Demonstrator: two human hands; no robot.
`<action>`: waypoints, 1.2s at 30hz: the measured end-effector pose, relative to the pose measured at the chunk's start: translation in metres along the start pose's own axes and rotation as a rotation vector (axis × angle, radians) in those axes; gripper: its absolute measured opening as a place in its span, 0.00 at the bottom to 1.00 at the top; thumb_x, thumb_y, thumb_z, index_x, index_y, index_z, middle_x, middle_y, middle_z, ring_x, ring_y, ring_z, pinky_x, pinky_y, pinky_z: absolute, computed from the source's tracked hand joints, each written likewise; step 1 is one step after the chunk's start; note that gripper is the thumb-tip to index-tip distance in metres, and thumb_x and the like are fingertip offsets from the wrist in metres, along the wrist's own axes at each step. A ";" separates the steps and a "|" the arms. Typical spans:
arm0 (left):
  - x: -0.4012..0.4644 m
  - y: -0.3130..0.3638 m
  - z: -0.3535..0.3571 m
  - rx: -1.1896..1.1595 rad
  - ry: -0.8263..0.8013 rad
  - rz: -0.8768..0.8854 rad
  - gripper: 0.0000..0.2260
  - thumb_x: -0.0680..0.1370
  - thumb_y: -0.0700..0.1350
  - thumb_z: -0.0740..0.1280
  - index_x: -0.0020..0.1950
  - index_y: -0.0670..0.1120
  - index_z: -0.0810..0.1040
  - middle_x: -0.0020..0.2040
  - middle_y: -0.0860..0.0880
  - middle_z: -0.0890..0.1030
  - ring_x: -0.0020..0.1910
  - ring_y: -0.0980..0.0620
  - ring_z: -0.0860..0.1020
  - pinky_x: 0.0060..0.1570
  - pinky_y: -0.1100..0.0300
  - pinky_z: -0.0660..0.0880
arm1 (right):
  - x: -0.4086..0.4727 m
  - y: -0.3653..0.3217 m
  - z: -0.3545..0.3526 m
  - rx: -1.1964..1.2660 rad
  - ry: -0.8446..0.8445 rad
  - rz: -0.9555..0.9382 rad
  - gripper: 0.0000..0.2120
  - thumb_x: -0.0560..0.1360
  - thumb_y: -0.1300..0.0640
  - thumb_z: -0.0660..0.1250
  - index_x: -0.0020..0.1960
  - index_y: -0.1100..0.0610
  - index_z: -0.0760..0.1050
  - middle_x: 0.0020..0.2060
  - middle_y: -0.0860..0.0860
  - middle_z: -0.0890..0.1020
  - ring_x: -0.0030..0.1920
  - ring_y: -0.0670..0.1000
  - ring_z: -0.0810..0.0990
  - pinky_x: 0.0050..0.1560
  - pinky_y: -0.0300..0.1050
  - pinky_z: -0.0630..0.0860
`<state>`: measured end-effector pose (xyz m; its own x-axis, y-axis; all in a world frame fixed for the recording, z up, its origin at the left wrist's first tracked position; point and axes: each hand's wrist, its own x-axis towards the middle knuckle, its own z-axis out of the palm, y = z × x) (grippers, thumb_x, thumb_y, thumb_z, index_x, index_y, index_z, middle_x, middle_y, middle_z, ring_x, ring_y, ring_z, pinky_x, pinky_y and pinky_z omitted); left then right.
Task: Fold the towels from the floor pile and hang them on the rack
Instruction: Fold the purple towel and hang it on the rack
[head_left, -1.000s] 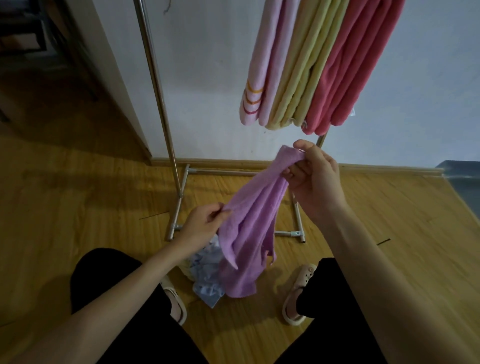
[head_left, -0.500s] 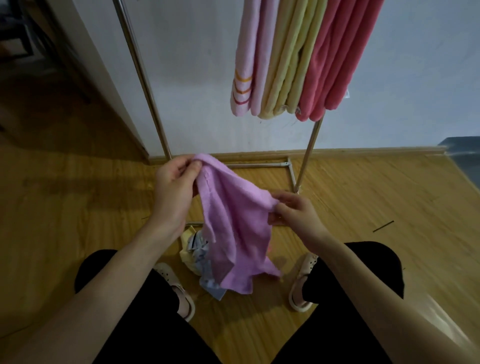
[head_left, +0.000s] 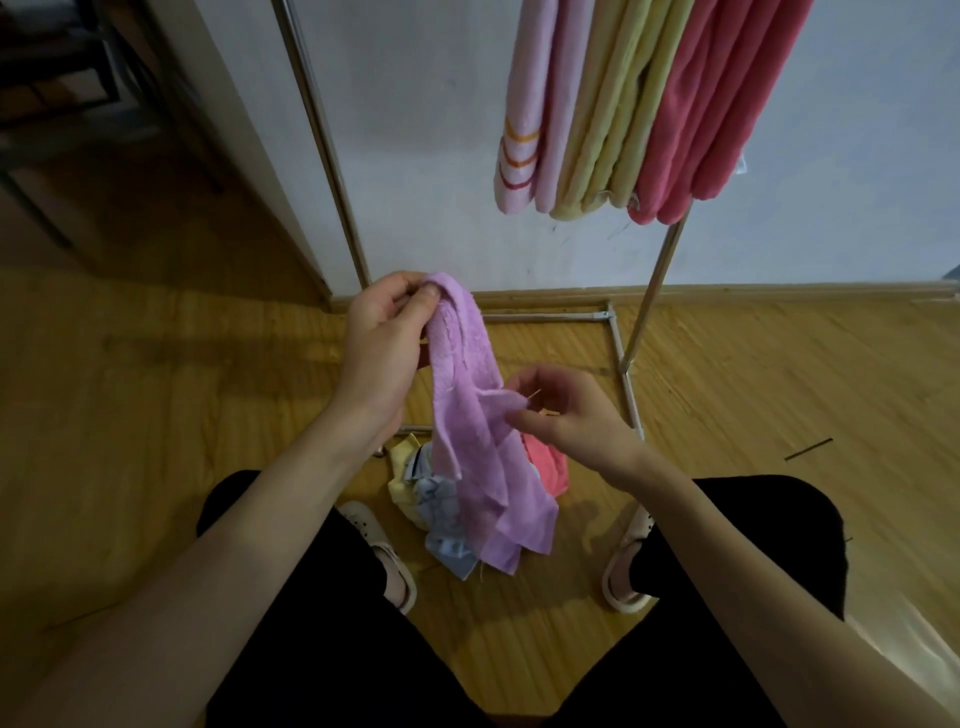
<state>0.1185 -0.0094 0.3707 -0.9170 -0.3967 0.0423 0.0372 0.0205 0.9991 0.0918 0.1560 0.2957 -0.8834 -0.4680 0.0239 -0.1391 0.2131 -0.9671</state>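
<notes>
A lilac towel (head_left: 483, 457) hangs loosely in front of me. My left hand (head_left: 384, 343) grips its top corner between thumb and fingers. Lower and to the right, my right hand (head_left: 561, 415) pinches an edge at mid-height. Under the towel lies the floor pile (head_left: 436, 493), with yellow, pale blue and coral cloth showing. The metal rack (head_left: 332, 171) stands against the wall. On it hang a pink striped towel (head_left: 524, 130), a yellow towel (head_left: 608, 130) and a coral towel (head_left: 711, 114), all folded.
The rack's base bars (head_left: 618, 358) lie on the wooden floor just beyond the pile. My sandalled feet (head_left: 628, 566) flank the pile. A white wall and skirting board close the far side; a dark opening lies to the upper left.
The towel swapped high ends: my left hand rose to hold the top corner, my right hand dropped to mid-height. Since half a second ago the towel has narrowed into a hanging strip.
</notes>
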 end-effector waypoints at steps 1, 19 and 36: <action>0.000 0.000 0.000 0.008 0.005 0.002 0.11 0.81 0.39 0.60 0.43 0.49 0.78 0.39 0.52 0.79 0.41 0.56 0.79 0.41 0.63 0.77 | -0.002 -0.001 0.001 0.036 0.013 -0.021 0.06 0.71 0.70 0.70 0.46 0.64 0.77 0.38 0.52 0.81 0.36 0.45 0.78 0.36 0.37 0.74; 0.004 -0.001 0.001 -0.017 0.193 0.007 0.11 0.81 0.39 0.59 0.43 0.47 0.78 0.41 0.47 0.79 0.45 0.48 0.79 0.50 0.46 0.79 | -0.028 0.004 0.020 -0.295 -0.011 -0.358 0.10 0.68 0.68 0.65 0.45 0.60 0.82 0.41 0.49 0.77 0.35 0.44 0.76 0.38 0.31 0.70; 0.024 0.005 -0.005 -0.062 0.323 -0.032 0.08 0.81 0.37 0.59 0.49 0.37 0.77 0.40 0.45 0.79 0.41 0.48 0.82 0.38 0.57 0.81 | -0.010 -0.021 0.014 -0.107 0.324 -0.310 0.06 0.75 0.58 0.69 0.41 0.50 0.76 0.36 0.44 0.76 0.35 0.43 0.74 0.35 0.31 0.67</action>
<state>0.0991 -0.0234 0.3769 -0.7450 -0.6671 0.0003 0.0435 -0.0481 0.9979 0.1096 0.1445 0.3120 -0.8849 -0.2354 0.4020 -0.4490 0.2010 -0.8706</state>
